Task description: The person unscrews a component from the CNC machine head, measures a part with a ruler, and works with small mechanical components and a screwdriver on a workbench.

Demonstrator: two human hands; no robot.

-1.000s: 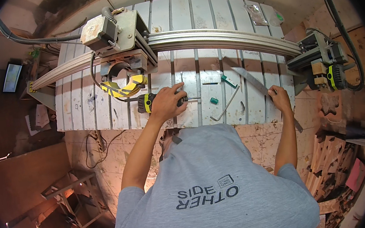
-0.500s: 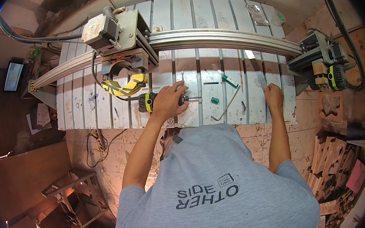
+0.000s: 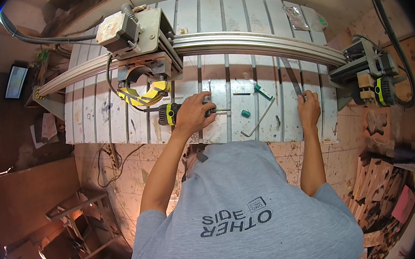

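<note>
Head: left grip [image 3: 194,114] clasps a power tool [image 3: 167,115] (middle hidden); right grip [image 3: 309,109] pinches a strip [image 3: 291,75].

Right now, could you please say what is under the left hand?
Under the left hand lies a black and green power tool, both ends showing; its covered middle cannot be seen.

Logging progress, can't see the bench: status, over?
Left grip on power tool. Right grip holding metal strip. Bent rod lying between the two.

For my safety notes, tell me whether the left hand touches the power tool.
Touching: the head view shows the left hand curled over the power tool.
</note>
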